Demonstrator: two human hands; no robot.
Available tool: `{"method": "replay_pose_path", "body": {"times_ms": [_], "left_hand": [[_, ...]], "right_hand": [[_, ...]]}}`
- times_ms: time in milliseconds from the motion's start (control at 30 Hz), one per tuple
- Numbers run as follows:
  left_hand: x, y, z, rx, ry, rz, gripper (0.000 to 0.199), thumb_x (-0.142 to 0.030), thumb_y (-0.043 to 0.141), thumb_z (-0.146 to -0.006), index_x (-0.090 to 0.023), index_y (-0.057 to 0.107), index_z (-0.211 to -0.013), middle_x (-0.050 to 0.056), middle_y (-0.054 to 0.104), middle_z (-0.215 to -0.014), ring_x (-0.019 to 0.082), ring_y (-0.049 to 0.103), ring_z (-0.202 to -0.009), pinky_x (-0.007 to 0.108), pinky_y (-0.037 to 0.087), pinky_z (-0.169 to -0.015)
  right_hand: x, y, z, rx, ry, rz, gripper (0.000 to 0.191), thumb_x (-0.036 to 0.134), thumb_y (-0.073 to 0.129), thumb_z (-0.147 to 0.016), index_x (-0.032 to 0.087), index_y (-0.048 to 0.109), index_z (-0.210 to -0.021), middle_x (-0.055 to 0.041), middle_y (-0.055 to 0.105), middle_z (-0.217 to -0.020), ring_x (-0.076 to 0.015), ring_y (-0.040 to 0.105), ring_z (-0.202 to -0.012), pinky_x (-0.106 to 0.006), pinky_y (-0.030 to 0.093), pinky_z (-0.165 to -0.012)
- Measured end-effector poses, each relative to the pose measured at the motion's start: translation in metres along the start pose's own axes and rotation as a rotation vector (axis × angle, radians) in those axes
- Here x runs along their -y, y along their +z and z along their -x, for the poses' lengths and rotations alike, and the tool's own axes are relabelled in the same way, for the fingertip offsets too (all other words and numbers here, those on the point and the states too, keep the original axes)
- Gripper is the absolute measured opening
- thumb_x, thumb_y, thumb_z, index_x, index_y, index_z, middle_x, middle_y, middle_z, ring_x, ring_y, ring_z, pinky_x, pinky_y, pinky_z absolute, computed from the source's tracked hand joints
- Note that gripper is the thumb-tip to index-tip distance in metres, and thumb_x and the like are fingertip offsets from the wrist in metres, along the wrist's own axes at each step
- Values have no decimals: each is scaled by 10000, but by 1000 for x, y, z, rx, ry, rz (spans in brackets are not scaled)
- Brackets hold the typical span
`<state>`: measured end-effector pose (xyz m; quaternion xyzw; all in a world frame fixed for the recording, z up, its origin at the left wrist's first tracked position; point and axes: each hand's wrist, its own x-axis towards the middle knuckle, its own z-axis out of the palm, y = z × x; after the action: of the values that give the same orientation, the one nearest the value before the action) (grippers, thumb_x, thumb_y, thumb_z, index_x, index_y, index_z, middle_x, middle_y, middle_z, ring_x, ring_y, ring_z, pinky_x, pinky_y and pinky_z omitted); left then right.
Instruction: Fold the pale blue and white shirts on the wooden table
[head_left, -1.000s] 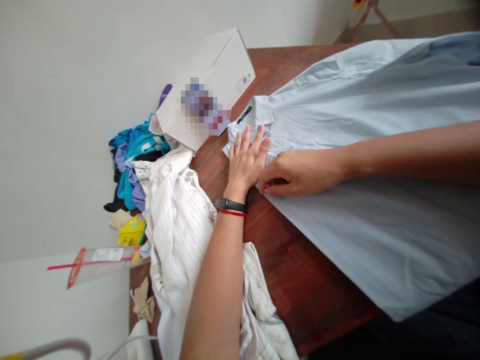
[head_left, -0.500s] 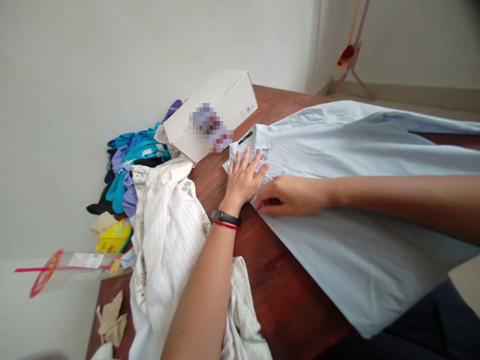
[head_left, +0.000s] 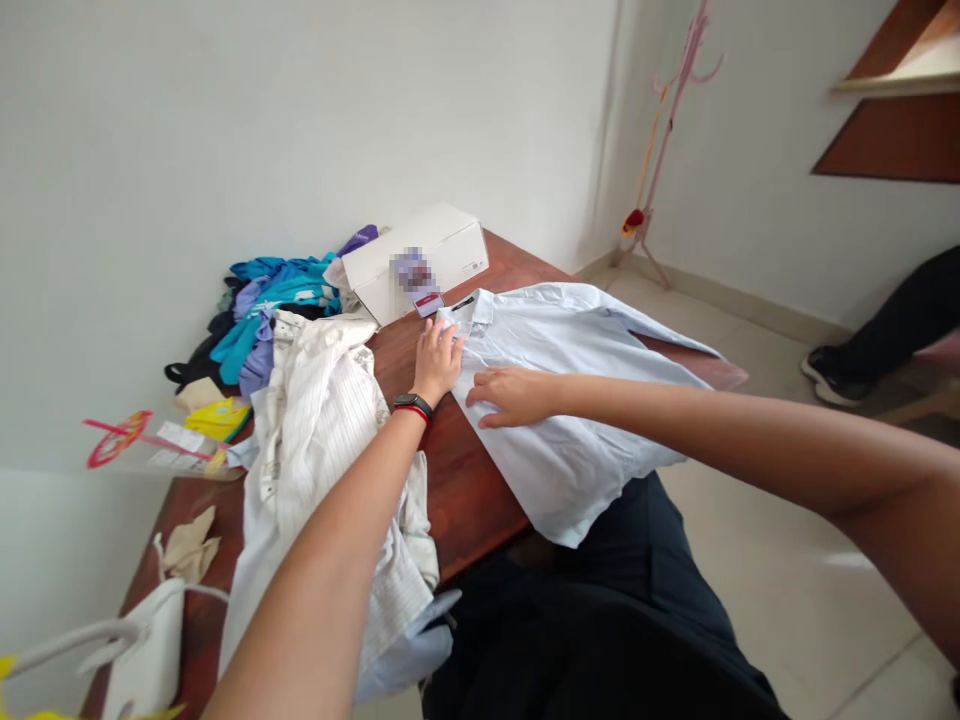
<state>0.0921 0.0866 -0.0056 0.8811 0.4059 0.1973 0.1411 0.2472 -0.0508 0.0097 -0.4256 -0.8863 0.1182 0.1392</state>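
A light blue collared shirt (head_left: 570, 350) lies spread over the wooden table, its collar toward the white box and its hem hanging over the near edge. My left hand (head_left: 439, 358) rests on the shirt by the collar, fingers spread and lying flat. Close to its right, my right hand (head_left: 514, 395) is over the shirt's shoulder area, fingers loosely bent and apart from the thumb, with no cloth visible between them. A wristband (head_left: 412, 403) and a red cord circle my left wrist.
White striped clothes (head_left: 322, 400) lie left of my left arm. Behind them are a heap of blue and dark clothes (head_left: 281, 290) and a white box (head_left: 420, 250). A white bag (head_left: 146, 650) stands front left. Across the room are a pink coat stand (head_left: 667, 130) and a person's leg (head_left: 892, 320).
The view has pulled back, showing more floor and my dark trousers. My left hand stays by the collar. My right hand's fingers have loosened from a tighter curl. The shirt's far sleeve and hem look drawn in.
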Motion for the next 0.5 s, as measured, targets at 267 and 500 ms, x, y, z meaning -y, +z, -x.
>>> {"method": "replay_pose_path", "body": {"times_ms": [267, 500], "left_hand": [[-54, -34, 107, 43, -315, 426, 574, -496, 401, -1018, -186, 424, -1500, 187, 425, -1576, 297, 372, -1480, 473, 362, -1164], [-121, -37, 254, 188, -371, 953, 469, -577, 534, -942, -191, 638, -1188, 140, 712, -1223, 273, 720, -1051, 362, 573, -835]], "right_hand": [[22, 29, 91, -104, 225, 11, 618, 591, 432, -1011, 284, 418, -1547, -92, 252, -1672, -369, 203, -1538, -578, 233, -1210], [21, 34, 89, -144, 222, 59, 533, 491, 399, -1047, 251, 465, -1518, -101, 264, -1666, -322, 215, -1543, -550, 265, -1216]]}}
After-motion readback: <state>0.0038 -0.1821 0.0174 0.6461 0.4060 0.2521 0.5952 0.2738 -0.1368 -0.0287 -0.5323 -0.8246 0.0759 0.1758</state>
